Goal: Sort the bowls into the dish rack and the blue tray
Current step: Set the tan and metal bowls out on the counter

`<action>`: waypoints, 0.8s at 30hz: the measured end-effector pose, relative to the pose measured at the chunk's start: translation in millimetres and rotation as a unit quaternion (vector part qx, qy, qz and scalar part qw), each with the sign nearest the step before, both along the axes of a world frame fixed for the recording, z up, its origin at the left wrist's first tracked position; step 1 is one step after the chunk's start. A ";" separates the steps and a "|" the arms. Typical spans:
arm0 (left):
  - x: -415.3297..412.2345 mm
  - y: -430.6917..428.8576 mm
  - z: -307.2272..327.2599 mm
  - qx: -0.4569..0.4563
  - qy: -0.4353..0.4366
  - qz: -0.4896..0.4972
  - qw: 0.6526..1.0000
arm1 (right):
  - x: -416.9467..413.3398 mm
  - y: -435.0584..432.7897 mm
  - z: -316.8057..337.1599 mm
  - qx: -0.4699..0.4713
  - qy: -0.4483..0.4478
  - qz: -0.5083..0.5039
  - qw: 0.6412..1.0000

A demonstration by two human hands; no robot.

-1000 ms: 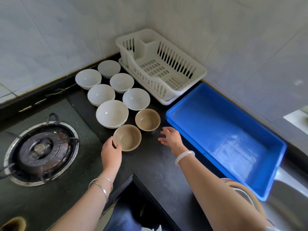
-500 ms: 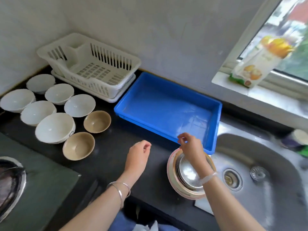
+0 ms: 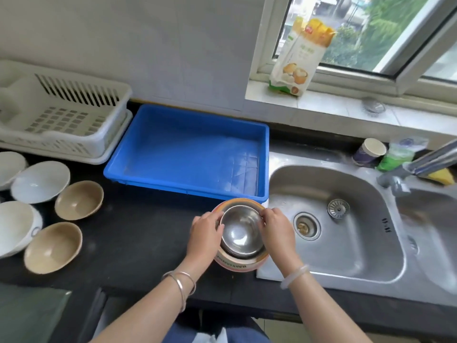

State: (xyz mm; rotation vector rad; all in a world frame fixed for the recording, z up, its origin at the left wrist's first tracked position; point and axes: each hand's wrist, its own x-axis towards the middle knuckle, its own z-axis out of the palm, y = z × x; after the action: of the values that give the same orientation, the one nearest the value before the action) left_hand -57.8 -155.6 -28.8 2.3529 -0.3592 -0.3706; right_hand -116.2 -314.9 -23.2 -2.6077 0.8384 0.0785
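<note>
Both hands close on a steel bowl (image 3: pixel 241 230) that sits nested in a larger orange-rimmed bowl (image 3: pixel 243 263) at the tabletop's (image 3: pixel 138 233) edge by the sink (image 3: pixel 346 219). The left hand (image 3: pixel 204 235) has its grip pinching the steel bowl's left rim, fingers (image 3: pixel 217 219) curled over the edge. The right hand (image 3: pixel 278 230) has its grip pinching the right rim, fingertips (image 3: pixel 263 215) on the metal lip. Whether the steel bowl is lifted clear of the orange one cannot be told.

Just beyond the two grips lies the blue tray (image 3: pixel 264 149), with nothing in it; its near wall runs close above the orange rim. Beyond and left of the left grip stands the white dish rack (image 3: pixel 74 144), touching or nearly touching the tray's left side, with no bowls in it.

Well left of the left grip, on the dark tabletop, sit two tan bowls (image 3: pixel 79 200) one nearer than the other, both upright. Farther left are white bowls (image 3: pixel 40 181), partly cut off by the picture's edge.

Right of the right grip, the sink shows a drain (image 3: pixel 306 227) and a loose strainer (image 3: pixel 338 208). Beyond it a paper cup (image 3: pixel 369 152) stands near the tap (image 3: pixel 420 164). A food packet (image 3: pixel 300 58) leans on the window sill (image 3: pixel 333 105) far beyond the grips.

Bangles (image 3: pixel 181 283) ring the left wrist, and a pale bracelet (image 3: pixel 294 276) the right.
</note>
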 end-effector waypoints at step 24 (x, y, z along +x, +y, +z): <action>11.6 -25.0 2.7 0.072 0.004 0.002 0.997 | -20.0 -37.1 21.7 0.150 -0.086 -0.118 0.978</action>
State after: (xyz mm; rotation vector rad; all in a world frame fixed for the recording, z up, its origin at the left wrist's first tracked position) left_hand -46.2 -180.5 -26.1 2.4915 -0.3343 -0.4163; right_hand -136.2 -352.0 -1.4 -2.1844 0.9830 -0.0794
